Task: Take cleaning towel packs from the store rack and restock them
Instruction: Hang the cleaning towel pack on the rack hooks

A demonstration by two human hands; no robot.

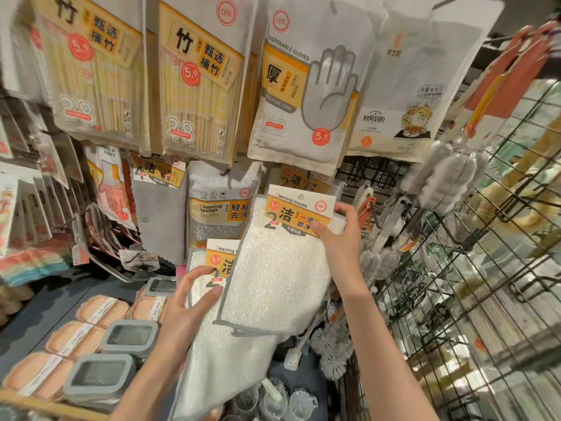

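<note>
Two white cleaning towel packs with grey edging and orange "Cleaning towels" header cards are held in front of the rack. My right hand (pixel 340 235) grips the upper towel pack (pixel 279 268) at its header card, thumb on the label. My left hand (pixel 188 302) holds the lower towel pack (pixel 218 360), which hangs down behind and left of the upper one. More towel packs (pixel 303 177) hang on a hook just above and behind, partly hidden by the held pack.
Chopstick packs (pixel 194 86), a disposable gloves pack (pixel 306 92) and a cleaning sponge pack (pixel 221 208) hang on the rack. A black wire grid panel (pixel 473 284) with brushes stands to the right. Soap boxes (pixel 100 375) and orange sponges lie on the shelf below left.
</note>
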